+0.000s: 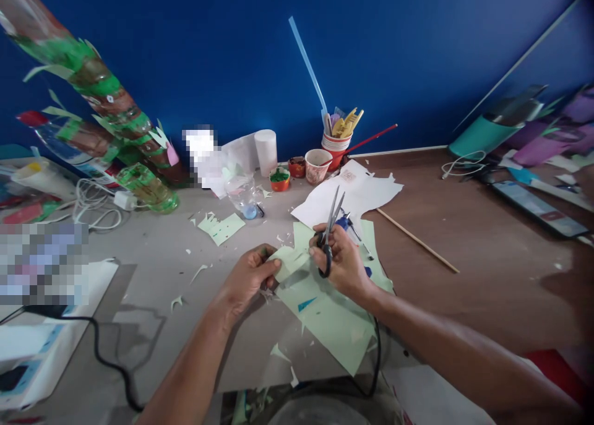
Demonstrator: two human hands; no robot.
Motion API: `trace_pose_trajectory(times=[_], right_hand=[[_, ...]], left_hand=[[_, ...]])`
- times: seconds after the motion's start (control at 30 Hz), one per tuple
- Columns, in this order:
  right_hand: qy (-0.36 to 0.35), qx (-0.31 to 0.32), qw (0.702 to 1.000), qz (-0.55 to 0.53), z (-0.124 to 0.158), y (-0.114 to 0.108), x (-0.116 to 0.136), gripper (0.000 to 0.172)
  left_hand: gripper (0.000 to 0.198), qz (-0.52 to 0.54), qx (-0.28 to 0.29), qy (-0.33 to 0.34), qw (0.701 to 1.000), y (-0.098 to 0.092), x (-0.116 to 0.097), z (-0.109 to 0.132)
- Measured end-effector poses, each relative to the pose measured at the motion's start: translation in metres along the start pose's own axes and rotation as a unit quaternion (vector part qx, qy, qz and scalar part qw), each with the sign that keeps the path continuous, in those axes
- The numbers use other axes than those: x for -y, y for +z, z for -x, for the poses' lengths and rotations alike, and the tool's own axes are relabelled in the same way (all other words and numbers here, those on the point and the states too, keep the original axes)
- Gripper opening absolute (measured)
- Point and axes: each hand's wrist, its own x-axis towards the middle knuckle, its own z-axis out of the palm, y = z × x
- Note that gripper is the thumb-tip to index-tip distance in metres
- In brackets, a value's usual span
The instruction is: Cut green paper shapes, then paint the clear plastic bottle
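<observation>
Between the thumb and fingers of my left hand (253,273) is a small piece of pale green paper (288,261). My right hand (341,258) grips a pair of black-handled scissors (330,230), whose slightly parted blades point up and away from me. The fingers of the right hand come close to the paper's right edge; whether they touch it I cannot tell. Under both hands lies a larger pale green sheet (341,335), partly covered by the right hand. A blue-and-metal tool (355,227) shows just behind that hand, its kind unclear.
Paper cups (318,165), one with sticks and a straw, stand by the blue wall. White paper (352,196) and a wooden stick (417,240) lie right of centre. A painted bottle column (116,112) leans at left. A phone (541,208) rests at right. Paper scraps (278,352) litter the table.
</observation>
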Motion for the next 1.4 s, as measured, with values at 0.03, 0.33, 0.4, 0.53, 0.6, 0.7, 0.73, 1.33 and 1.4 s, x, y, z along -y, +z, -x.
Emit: trace_pose_trajectory(times=[0.03,0.33,0.4,0.53,0.6,0.7,0.73,1.33,1.4], right_hand=[[0.0,-0.009,1.0,-0.001,-0.001,0.0,0.0,0.036],[0.059,0.074,0.995,-0.03,0.006,0.004,-0.002,0.041],[0.063,0.076,0.995,-0.011,0.007,0.005,-0.003,0.041],[0.059,0.085,0.994,0.019,0.008,0.005,-0.005,0.04],[0.057,0.107,0.992,0.027,0.008,0.006,-0.005,0.039],[0.053,0.136,0.988,0.04,0.009,0.006,-0.004,0.036],[0.052,0.142,0.987,0.045,0.01,0.007,-0.003,0.034],[0.047,0.162,0.978,0.123,0.013,0.008,0.0,0.023],[0.049,0.162,0.976,0.138,0.012,0.008,-0.001,0.023]], left_hand=[[0.026,0.012,-0.003,-0.005,1.0,-0.001,0.0,0.0],[0.025,0.132,-0.08,0.045,0.987,0.004,-0.006,-0.004],[0.024,0.147,-0.087,0.045,0.984,0.005,-0.005,-0.004],[0.024,0.145,-0.081,0.044,0.985,0.005,-0.002,-0.004],[0.023,0.139,-0.079,0.047,0.986,0.005,-0.002,-0.004],[0.022,0.132,-0.08,0.05,0.987,0.005,-0.003,-0.003],[0.021,0.131,-0.079,0.052,0.987,0.006,-0.004,-0.003],[0.025,0.205,-0.075,0.067,0.974,0.004,-0.002,-0.005],[0.024,0.202,-0.071,0.062,0.975,0.005,-0.001,-0.006]])
